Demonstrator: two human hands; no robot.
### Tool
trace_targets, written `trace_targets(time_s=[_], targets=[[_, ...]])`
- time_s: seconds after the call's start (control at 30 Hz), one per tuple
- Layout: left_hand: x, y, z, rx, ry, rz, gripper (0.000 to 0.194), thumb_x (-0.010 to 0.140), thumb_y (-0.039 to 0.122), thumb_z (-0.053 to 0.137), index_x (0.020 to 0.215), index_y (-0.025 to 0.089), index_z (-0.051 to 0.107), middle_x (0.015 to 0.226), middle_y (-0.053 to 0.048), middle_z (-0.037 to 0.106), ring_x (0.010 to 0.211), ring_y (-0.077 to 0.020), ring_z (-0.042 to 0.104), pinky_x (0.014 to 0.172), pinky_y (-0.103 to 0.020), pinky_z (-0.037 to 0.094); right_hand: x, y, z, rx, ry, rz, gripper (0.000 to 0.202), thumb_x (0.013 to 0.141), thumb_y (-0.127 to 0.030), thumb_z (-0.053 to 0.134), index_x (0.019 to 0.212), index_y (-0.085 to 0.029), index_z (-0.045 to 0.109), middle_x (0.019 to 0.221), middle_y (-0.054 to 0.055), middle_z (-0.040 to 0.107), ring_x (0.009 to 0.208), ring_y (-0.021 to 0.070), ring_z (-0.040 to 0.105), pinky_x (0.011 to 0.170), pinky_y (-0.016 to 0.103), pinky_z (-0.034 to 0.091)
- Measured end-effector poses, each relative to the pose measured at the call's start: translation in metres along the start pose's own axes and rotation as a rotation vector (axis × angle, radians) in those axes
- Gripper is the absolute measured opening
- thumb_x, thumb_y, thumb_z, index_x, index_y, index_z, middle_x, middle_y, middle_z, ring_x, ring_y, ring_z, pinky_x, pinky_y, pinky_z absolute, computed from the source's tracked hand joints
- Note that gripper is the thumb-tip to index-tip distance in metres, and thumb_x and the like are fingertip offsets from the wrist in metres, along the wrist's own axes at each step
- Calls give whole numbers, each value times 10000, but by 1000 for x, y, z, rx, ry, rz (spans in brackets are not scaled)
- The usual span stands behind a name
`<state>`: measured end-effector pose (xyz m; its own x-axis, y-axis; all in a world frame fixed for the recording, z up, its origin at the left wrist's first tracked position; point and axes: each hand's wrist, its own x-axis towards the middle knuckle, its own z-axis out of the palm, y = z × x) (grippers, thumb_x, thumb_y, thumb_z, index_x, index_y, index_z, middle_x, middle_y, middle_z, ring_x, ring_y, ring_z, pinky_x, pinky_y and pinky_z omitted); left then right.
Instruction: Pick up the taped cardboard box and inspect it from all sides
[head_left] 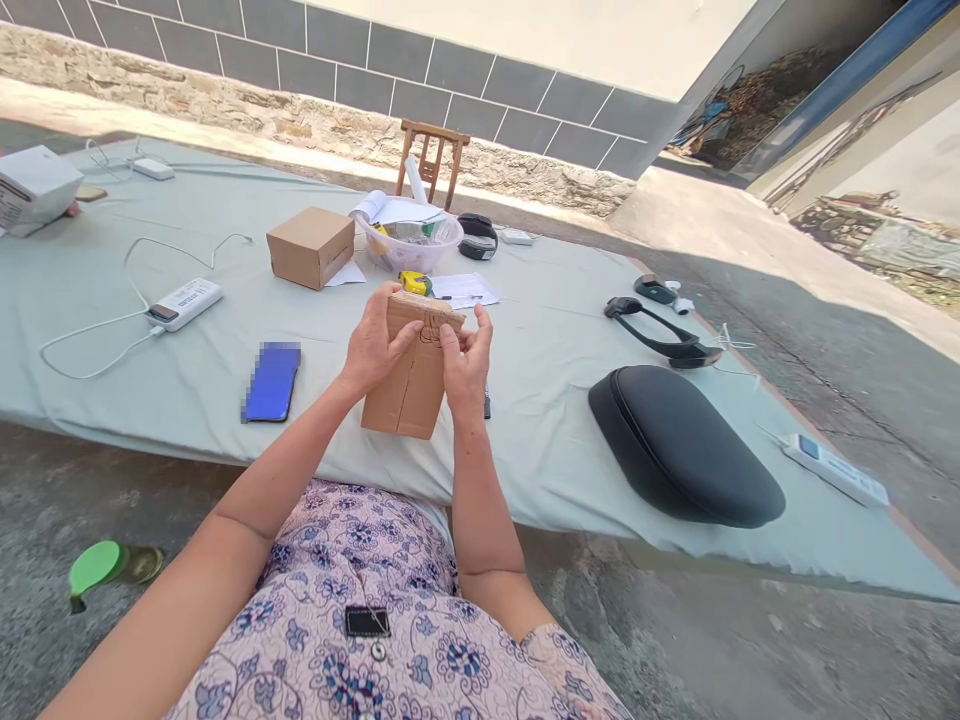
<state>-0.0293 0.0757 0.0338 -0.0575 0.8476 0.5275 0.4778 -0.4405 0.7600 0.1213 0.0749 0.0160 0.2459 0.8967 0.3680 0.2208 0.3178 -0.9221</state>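
A brown cardboard box is between my two hands over the near side of the table, with dark scribbled lines near its upper end. My left hand grips its left side, thumb lying on the face. On the right, my right hand holds the upper corner with its thumb pressed on the face and fingers curled behind. A yellow tape measure and a printed paper with a pen on it lie just beyond the box. A dark object partly shows behind my right wrist.
A blue-screened phone and a cabled power bank lie left. Behind are another cardboard box and a filled plastic basin. A black case and black headset lie right. A person's fingers touch a white box far left.
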Motion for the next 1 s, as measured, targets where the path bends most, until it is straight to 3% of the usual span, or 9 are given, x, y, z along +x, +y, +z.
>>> trace_targets(time_s=[0.23,0.5,0.67,0.8,0.9,1.0], targets=[[-1,-6,1,17,19,33,542,904,460,603,1361,248,402,1430,-137,529,1209,-266,588,933,-392,507,1,-5,-2,-13,-31,48,748,875,-563,577,1516,-260,337,1068,40,684,974,195,650,869,349,513],[0,-6,1,46,19,32,575,902,488,597,1383,240,403,1445,-145,523,1228,-280,589,933,-405,517,6,-11,-1,-13,-74,125,719,853,-659,534,1438,-247,466,1136,68,653,995,210,647,862,348,515],[-4,-8,0,53,17,47,621,906,545,572,1415,245,381,1459,-143,514,1252,-281,577,956,-408,510,9,-21,0,-132,-29,121,731,831,-693,546,1389,-221,520,1044,59,669,933,214,645,895,376,490],[-3,-7,-1,48,9,38,728,844,567,649,1441,255,373,1499,-138,478,1304,-303,534,981,-420,498,11,-13,3,-82,-3,131,692,803,-695,585,1308,-223,567,1035,43,679,906,193,646,848,341,510],[0,-4,-1,39,8,-4,738,801,504,713,1425,264,399,1503,-119,474,1304,-306,525,991,-425,492,11,1,-3,53,-96,64,726,769,-648,671,1350,-234,538,1130,61,689,986,198,652,857,331,529],[3,-1,0,21,-1,-46,712,796,464,716,1411,268,415,1481,-106,492,1287,-304,531,996,-433,492,13,23,-22,164,-321,-5,739,761,-612,709,1377,-245,530,1281,89,668,1133,224,632,909,359,534]])
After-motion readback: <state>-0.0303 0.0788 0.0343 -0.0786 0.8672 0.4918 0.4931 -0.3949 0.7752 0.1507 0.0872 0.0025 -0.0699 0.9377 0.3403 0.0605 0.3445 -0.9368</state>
